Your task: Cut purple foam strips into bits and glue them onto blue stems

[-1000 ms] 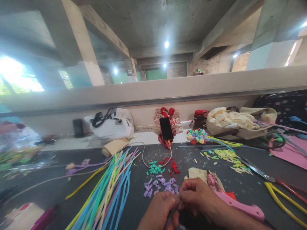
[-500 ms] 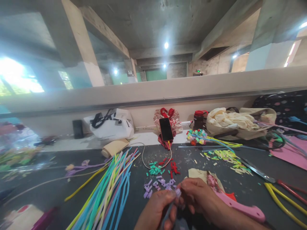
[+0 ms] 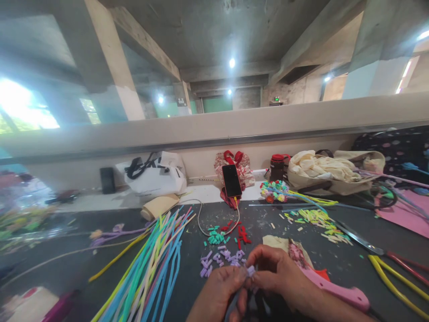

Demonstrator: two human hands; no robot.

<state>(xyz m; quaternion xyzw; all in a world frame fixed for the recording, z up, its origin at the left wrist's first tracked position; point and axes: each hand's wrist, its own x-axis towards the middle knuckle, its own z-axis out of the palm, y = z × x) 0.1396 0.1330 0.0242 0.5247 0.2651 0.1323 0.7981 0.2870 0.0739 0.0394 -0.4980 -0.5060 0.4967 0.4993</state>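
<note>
My left hand pinches a small lilac cluster of short fuzzy pieces between thumb and forefinger. A greyish stem-like strip runs down under its fingers, partly hidden. Thumb and curled forefinger of my right hand close on the same cluster from the right. Just beyond the fingertips lie loose lilac cut pieces, with teal pieces and red pieces behind them. Beside my right wrist, a pink-handled tool rests with its crusted end on a beige cloth.
Long coloured fuzzy stems fan out at left. To the right are yellow-green cut pieces, scissors and a yellow loop-shaped strip. A phone on a cable leans at the back, near a dark bottle and bags.
My right forefinger has lifted and curled, and the right fingertips have shifted on the lilac cluster, which shows more plainly now. My left hand stays almost in place.
</note>
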